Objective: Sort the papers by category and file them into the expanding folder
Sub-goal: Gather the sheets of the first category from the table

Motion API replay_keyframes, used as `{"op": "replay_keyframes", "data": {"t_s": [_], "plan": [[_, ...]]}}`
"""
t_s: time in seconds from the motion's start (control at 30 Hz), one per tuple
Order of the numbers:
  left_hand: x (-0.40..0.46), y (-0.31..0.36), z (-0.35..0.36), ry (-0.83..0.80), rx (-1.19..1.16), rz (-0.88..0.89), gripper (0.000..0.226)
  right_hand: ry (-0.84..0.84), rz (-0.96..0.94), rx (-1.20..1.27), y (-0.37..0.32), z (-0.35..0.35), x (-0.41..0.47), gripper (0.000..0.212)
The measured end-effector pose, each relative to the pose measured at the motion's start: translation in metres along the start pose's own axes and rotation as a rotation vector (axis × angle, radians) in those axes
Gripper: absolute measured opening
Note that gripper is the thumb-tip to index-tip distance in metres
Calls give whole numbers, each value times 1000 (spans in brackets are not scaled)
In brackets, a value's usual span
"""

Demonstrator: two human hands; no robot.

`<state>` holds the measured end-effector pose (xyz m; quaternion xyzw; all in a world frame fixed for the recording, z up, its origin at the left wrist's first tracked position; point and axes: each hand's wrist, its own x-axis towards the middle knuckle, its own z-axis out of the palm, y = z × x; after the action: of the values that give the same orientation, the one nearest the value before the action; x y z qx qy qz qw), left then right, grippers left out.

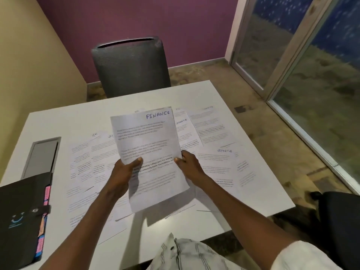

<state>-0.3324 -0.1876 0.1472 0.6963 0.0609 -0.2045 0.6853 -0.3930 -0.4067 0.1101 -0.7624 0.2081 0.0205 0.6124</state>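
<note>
White FINANCE sheet held up over desk, left hand and right hand each pinching a side edge. Folder closed at left. Loose thumb grip; could slip, land among HR and SPORTS sheets, get misfiled.

The white printed paper sheets look thin and matt. The white table is smooth, and the grey mesh cloth chair back looks rough.

Both forearms raised forward, left hand and right hand each pinching with thumb on top
</note>
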Motion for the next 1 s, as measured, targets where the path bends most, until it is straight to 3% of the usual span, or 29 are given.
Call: {"op": "replay_keyframes", "data": {"t_s": [0.07,0.13,0.27,0.4,0.5,0.63,0.77,0.87,1.0], "plan": [[-3,-4,9,11,-16,-7,16,9,85,-26,17,-10,2,26],[-7,-10,15,37,-25,-15,16,144,197,-150,47,-25,3,37],[-15,-21,16,112,-23,-44,10,405,567,-648,116,-69,-20,80],[-17,-26,8,144,-26,-59,9,460,779,-734,156,-94,-42,100],[-18,-29,6,165,-17,-67,9,435,782,-721,164,-94,-44,95],[-22,-30,1,130,4,-75,12,418,773,-660,164,-95,-35,70],[-25,-24,-4,116,11,-69,13,441,656,-578,164,-98,-33,26],[-26,-17,-10,133,6,-67,12,444,524,-415,157,-101,-25,33],[-27,-18,-18,139,14,-70,13,448,437,-425,138,-114,5,52]]}}
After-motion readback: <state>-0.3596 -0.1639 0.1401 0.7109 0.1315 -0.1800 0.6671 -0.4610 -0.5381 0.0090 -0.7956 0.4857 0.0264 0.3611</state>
